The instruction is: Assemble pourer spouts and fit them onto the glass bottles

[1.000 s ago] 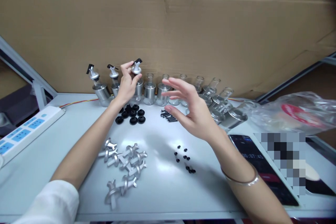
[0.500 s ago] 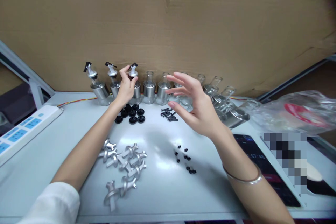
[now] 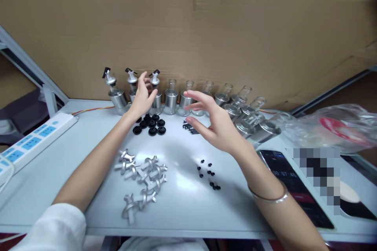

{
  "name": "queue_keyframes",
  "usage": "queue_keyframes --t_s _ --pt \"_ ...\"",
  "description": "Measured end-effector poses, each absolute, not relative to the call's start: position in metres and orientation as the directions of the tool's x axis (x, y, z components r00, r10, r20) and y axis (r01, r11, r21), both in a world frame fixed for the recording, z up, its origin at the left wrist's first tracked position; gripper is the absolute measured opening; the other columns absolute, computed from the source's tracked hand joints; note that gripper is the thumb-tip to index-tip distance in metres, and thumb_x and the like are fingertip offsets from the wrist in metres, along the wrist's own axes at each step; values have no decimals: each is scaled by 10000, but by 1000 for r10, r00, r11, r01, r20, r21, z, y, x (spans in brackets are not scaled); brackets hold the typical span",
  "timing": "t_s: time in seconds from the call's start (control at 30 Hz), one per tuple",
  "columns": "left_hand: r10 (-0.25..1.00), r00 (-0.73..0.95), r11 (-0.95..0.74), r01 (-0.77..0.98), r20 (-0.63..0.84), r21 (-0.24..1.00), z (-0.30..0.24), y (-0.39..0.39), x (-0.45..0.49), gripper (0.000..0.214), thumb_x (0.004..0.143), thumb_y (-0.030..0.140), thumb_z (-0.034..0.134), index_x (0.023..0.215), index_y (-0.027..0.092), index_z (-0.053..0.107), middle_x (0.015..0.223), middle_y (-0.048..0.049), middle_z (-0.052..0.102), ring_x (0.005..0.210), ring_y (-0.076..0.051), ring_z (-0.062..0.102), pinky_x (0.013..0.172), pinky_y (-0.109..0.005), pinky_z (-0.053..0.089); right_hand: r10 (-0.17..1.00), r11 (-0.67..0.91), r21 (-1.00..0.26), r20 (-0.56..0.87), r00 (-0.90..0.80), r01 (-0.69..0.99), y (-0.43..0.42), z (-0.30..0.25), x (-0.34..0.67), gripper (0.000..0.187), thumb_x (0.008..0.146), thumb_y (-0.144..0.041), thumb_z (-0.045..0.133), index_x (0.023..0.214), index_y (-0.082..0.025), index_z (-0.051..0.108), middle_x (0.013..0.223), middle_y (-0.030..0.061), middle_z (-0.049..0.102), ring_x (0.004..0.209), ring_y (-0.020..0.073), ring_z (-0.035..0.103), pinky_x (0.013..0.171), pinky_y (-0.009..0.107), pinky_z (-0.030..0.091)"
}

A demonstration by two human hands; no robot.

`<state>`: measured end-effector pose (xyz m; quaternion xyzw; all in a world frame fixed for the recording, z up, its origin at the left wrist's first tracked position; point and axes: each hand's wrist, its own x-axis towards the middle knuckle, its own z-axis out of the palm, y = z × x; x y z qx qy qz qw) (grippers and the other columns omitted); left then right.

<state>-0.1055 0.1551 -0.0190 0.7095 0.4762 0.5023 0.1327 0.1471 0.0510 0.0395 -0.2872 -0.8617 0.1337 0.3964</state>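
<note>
My left hand [image 3: 142,97] is at the back row, fingers apart, beside the third spouted bottle [image 3: 156,93], which stands upright on the table [image 3: 182,208]; the thumb is at or nearly at its metal collar. Two more spouted bottles [image 3: 115,93] stand left of it. My right hand [image 3: 216,123] hovers open with spread fingers above a small heap of black pins [image 3: 190,127], in front of several open-necked bottles [image 3: 171,98]. Black round caps [image 3: 150,124] lie just below my left wrist.
A pile of silver spout pieces [image 3: 143,176] and tiny black beads [image 3: 208,174] lie nearer me. Toppled bottles [image 3: 255,123], a phone [image 3: 290,186] and a plastic bag [image 3: 332,125] are on the right. A power strip [image 3: 32,141] lies left; cardboard [image 3: 188,35] walls the back.
My left hand lowered the spouted bottle into the row and loosened its fingers from the top. My right hand stayed hovering, open. The view shifted slightly.
</note>
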Motion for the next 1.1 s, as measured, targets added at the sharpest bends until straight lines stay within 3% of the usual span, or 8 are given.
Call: queue_keyframes --t_s 0.1,0.17,0.33,0.5,0.7,0.93,1.1 --pt "849 40 -456 559 526 693 -17 131 -105 696 847 190 526 1422 203 133 1464 -219 261 1342 -300 399 1025 -490 429 630 776 -488 557 -541 400 52 33 146 458 922 -255 525 1367 -258 415 1325 96 590 1047 229 663 902 420 554" --pt "863 109 -443 633 494 635 -16 111 -105 620 862 207 499 1412 178 214 1487 -207 236 1390 -309 330 1072 -496 390 666 741 -513 486 -565 433 50 26 147 394 926 -274 515 1317 -237 487 1229 94 659 1064 240 658 862 409 569" --pt "876 392 -481 742 281 466 -18 76 -105 427 918 255 419 1331 146 414 1523 -178 231 1442 -303 226 1171 -494 241 758 609 -606 256 -600 511 40 0 157 276 910 -338 524 1104 -199 662 1155 97 702 1044 243 664 541 259 551" --pt "816 571 -547 714 88 437 -24 70 -104 347 929 250 370 1236 178 514 1300 -130 493 1244 -264 474 1063 -440 378 772 542 -608 87 -630 580 35 -23 165 248 900 -266 519 1033 -192 715 1065 85 743 961 228 700 743 340 575" --pt "790 613 -560 718 5 413 -26 64 -103 364 894 240 411 1234 170 521 1247 -113 507 1179 -247 500 1013 -362 391 741 536 -607 6 -671 587 33 -29 168 230 858 -270 568 970 -185 749 1111 110 737 1106 301 665 908 439 547" --pt "821 571 -514 751 -17 414 -27 71 -110 376 877 274 445 1234 183 523 1205 -100 532 1155 -258 507 987 -366 404 748 549 -574 12 -664 608 30 -33 167 239 864 -282 556 970 -181 745 1092 104 744 1135 298 649 932 423 539" --pt "821 569 -496 743 -35 449 -26 74 -114 427 824 229 498 1249 185 511 1228 -96 489 1167 -247 494 1007 -364 400 725 596 -534 37 -687 600 29 -33 166 239 892 -321 550 950 -189 740 1026 88 761 1088 305 675 854 406 563"
